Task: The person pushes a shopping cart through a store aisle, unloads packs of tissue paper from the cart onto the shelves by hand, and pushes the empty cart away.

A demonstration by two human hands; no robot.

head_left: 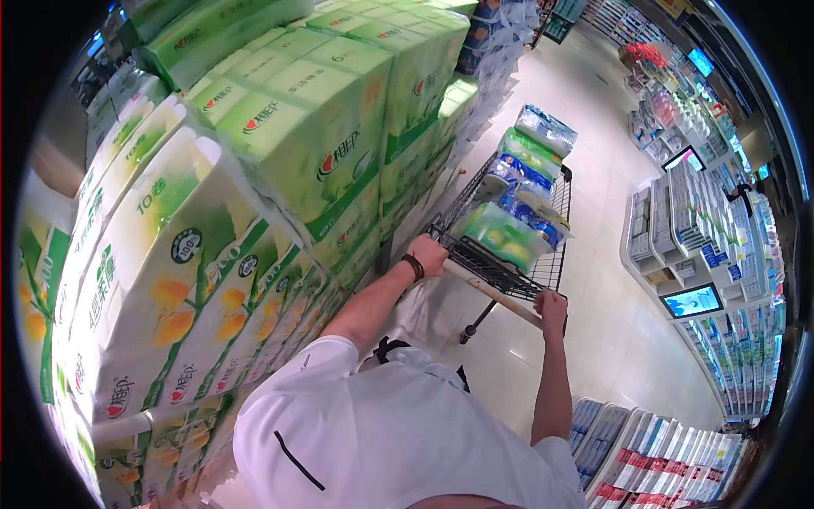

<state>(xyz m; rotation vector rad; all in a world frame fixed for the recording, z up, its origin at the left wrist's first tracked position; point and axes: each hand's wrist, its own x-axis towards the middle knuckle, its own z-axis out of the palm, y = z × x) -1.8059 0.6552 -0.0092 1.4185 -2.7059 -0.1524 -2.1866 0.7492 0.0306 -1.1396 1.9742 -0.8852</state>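
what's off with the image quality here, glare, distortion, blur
Head view: strong fisheye bowing, with black, rounded corners; bright glare streaks on the pale floor; the lit screen at right glows; far shelves at the top look soft; the green-and-white packs at left read fairly clearly.

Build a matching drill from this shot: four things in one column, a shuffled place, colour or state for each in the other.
1. Left hand
2. Shirt
3. Cart
4. Stacked green packs

A. Loaded with plastic-wrapped packages
B. To the person's left of the cart
C. Dark bands at its wrist
D. White, short-sleeved

Pairs: 1-C, 2-D, 3-A, 4-B
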